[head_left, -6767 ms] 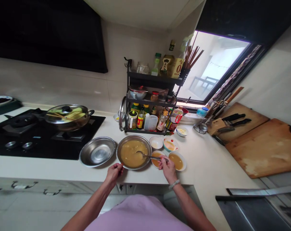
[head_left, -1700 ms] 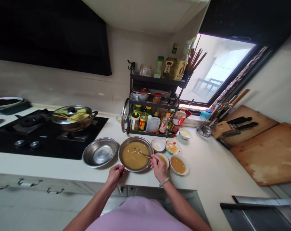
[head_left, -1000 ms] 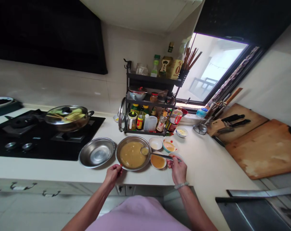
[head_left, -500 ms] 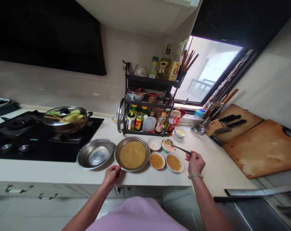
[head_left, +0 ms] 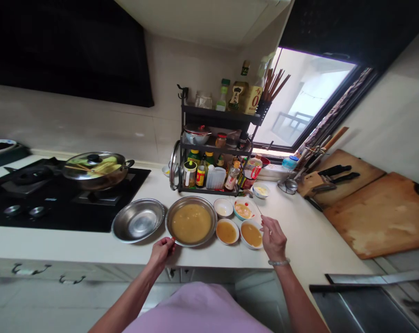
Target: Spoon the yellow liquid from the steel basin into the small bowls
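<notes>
My left hand [head_left: 163, 249] pinches the near-left rim of a metal basin [head_left: 214, 226] filled with yellow-brown liquid. In my right hand [head_left: 274, 238] is the handle of a metal spoon [head_left: 249, 194], its head at the far edge of a teal-rimmed bowl [head_left: 243, 210] with pale orange and red contents. Two white bowls, a left one [head_left: 227, 231] and a right one [head_left: 252, 234], hold orange-brown liquid just in front. A small white bowl [head_left: 223, 207] with a little whitish stuff stands between the basin and the teal-rimmed bowl.
Left of the basin lies a second metal basin [head_left: 138, 222]. A lidded pan [head_left: 98, 171] sits on the black stove [head_left: 63, 208]. Behind the bowls stands a black rack [head_left: 216, 149] of bottles and jars. Cutting boards [head_left: 385, 222] and a knife block [head_left: 309, 183] are at the right.
My right hand has shifted slightly left, and the spoon's head has moved from over the teal-rimmed bowl to its far edge. The left hand stays on the basin rim.
</notes>
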Available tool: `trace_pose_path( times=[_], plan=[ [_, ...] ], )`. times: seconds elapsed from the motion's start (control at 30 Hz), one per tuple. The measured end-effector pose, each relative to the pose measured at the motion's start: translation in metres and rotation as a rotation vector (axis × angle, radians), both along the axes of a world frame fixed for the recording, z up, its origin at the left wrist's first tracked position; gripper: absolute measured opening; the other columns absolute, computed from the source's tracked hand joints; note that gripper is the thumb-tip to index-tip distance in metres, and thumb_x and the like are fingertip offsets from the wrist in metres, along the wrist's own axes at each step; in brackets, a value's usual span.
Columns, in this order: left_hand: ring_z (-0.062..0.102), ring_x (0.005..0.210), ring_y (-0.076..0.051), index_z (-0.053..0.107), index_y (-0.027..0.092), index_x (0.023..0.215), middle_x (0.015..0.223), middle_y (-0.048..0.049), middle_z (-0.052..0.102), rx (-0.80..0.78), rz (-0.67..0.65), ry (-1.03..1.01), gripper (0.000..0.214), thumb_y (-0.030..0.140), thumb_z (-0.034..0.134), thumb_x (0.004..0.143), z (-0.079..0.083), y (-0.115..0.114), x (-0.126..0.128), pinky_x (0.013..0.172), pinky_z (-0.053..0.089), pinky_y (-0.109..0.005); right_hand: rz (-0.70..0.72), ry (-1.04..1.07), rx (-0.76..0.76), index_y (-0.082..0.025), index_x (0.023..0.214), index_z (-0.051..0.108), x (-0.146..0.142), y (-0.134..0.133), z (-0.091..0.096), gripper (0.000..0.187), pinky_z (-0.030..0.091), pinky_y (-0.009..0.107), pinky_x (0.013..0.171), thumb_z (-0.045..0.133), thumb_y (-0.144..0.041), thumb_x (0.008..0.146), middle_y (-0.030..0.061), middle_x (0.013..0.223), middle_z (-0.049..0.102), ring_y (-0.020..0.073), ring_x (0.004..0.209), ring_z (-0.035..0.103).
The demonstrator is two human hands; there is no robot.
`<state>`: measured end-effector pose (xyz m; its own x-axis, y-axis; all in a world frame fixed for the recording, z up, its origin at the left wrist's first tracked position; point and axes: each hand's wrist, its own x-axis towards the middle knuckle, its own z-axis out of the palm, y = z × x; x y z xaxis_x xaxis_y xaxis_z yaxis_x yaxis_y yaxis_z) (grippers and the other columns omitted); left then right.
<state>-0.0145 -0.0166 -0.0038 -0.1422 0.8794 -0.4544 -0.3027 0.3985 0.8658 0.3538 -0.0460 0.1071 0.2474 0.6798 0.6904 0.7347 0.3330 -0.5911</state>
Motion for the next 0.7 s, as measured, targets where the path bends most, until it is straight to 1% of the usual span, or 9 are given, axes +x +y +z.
trace_pose_path(
  times=[0.07,0.13,0.2,0.23,0.3,0.37,0.5,0.57,0.7],
  plan=[
    [0.044,0.041,-0.008,0.047,0.018,0.048,0.045,0.0027,0.053,0.005,0.001,-0.001,0.035,0.042,0.074,0.045,-0.002,0.000,0.000,0.044,0.033,-0.021,-0.005,0.134,-0.014,-0.018,0.100,0.066,-0.016,0.000,0.004,0.028,0.055,0.032,0.062,0.046,-0.033,0.087,0.0081,0.088,0.066,0.0167,0.063,0.062],
    [0.044,0.041,-0.008,0.047,0.019,0.048,0.045,0.0027,0.053,0.014,-0.004,0.002,0.035,0.042,0.073,0.046,-0.004,0.000,0.000,0.044,0.033,-0.021,-0.003,0.323,-0.074,-0.018,0.099,0.066,-0.035,0.001,0.002,0.029,0.053,0.030,0.055,0.046,-0.036,0.088,0.0045,0.075,0.065,0.0146,0.052,0.057],
    [0.044,0.042,-0.008,0.047,0.019,0.049,0.046,0.0027,0.053,0.019,-0.008,0.005,0.034,0.042,0.073,0.047,-0.005,0.000,0.000,0.044,0.033,-0.021,0.074,0.442,-0.155,-0.017,0.097,0.066,-0.057,0.002,-0.006,0.030,0.051,0.029,0.051,0.049,-0.039,0.086,0.0024,0.066,0.063,0.0144,0.048,0.055],
    [0.044,0.042,-0.008,0.047,0.019,0.049,0.046,0.0028,0.053,0.020,-0.007,0.008,0.034,0.042,0.073,0.047,-0.005,0.000,0.000,0.044,0.033,-0.022,0.124,0.473,-0.190,-0.018,0.097,0.067,-0.067,0.003,-0.012,0.031,0.051,0.029,0.050,0.050,-0.040,0.085,0.0021,0.065,0.063,0.0145,0.048,0.056],
    [0.043,0.042,-0.008,0.047,0.019,0.049,0.046,0.0030,0.053,0.024,-0.007,0.015,0.034,0.042,0.072,0.047,-0.005,0.000,0.000,0.044,0.034,-0.022,0.221,0.493,-0.254,-0.019,0.097,0.068,-0.087,0.005,-0.024,0.030,0.050,0.028,0.047,0.052,-0.041,0.084,0.0021,0.067,0.063,0.0146,0.049,0.056],
    [0.044,0.042,-0.008,0.047,0.019,0.049,0.046,0.0029,0.053,0.030,-0.011,0.025,0.034,0.043,0.072,0.047,-0.004,0.000,0.000,0.044,0.034,-0.022,0.277,0.476,-0.293,-0.021,0.094,0.069,-0.105,0.006,-0.034,0.028,0.049,0.028,0.046,0.053,-0.040,0.083,0.0023,0.068,0.062,0.0140,0.048,0.055],
    [0.043,0.041,-0.008,0.048,0.019,0.048,0.046,0.0028,0.053,0.024,-0.012,0.012,0.036,0.043,0.074,0.045,-0.002,0.000,0.000,0.043,0.034,-0.022,0.367,0.445,-0.356,-0.022,0.090,0.070,-0.128,0.007,-0.045,0.028,0.049,0.027,0.045,0.051,-0.041,0.083,0.0032,0.069,0.062,0.0144,0.049,0.056],
    [0.043,0.041,-0.008,0.048,0.018,0.048,0.045,0.0028,0.053,0.027,-0.010,0.002,0.037,0.043,0.075,0.044,-0.001,0.000,0.000,0.043,0.034,-0.022,0.355,0.493,-0.390,-0.020,0.090,0.069,-0.134,0.008,-0.049,0.030,0.048,0.027,0.043,0.052,-0.044,0.082,0.0019,0.064,0.061,0.0137,0.045,0.055],
    [0.043,0.041,-0.008,0.048,0.018,0.049,0.046,0.0025,0.053,0.035,-0.003,-0.001,0.038,0.044,0.076,0.045,-0.002,0.000,0.000,0.043,0.034,-0.022,0.232,0.718,-0.433,-0.017,0.088,0.064,-0.132,0.013,-0.056,0.036,0.045,0.024,0.039,0.054,-0.049,0.078,-0.0013,0.053,0.058,0.0129,0.039,0.052]
  ],
)
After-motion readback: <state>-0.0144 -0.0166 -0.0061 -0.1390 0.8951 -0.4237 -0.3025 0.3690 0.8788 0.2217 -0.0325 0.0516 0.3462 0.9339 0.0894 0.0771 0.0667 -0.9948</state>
